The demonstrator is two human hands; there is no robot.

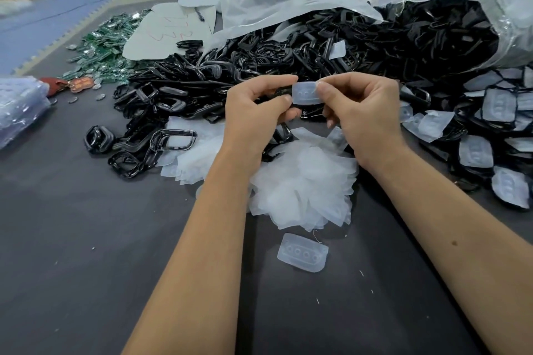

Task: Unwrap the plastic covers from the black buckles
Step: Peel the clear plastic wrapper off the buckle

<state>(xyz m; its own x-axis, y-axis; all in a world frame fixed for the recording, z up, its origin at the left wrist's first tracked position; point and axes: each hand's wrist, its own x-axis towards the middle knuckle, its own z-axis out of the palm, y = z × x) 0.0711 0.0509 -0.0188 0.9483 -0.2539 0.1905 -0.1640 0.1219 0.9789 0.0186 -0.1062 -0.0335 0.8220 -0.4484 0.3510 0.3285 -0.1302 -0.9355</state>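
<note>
While the left hand (pixel 256 106) grips a black buckle (pixel 281 92) and the right hand (pixel 360 104) pinches its plastic cover (pixel 305 93), bare buckles (pixel 173 95) at ten o'clock and shed covers (pixel 300 184) below suggest much done, with wrapped buckles (pixel 490 130) at three o'clock left.
</note>
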